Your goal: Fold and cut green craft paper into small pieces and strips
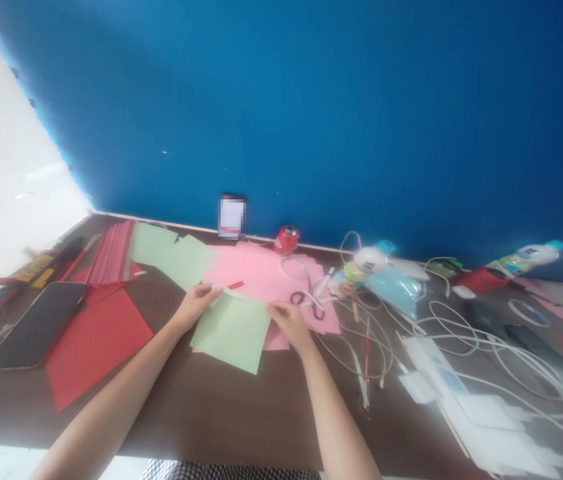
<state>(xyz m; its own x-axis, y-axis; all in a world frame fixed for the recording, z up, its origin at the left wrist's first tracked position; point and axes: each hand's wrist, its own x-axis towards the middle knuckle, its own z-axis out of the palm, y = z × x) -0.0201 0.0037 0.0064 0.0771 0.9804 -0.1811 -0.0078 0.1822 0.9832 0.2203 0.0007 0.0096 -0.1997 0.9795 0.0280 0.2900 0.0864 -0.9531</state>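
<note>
A light green paper sheet [234,333] lies in front of me, its far edge between my two hands. My left hand [196,305] pinches its far left corner, and my right hand [287,319] grips the far right corner. Under and behind it spread pink paper sheets [256,263]. A small red strip [236,285] rests on the pink paper just beyond the green sheet. Scissors with dark handles [306,303] lie right of my right hand. More green sheets [188,260] sit beyond my left hand. The picture is somewhat blurred.
At left are red paper [101,343], a dark phone [36,327] and pleated pink-red paper [111,250]. A red round container [287,240] stands near the blue wall [311,120]. Rightward lie a glue bottle [368,260], white cables [471,333] and a power strip [441,380].
</note>
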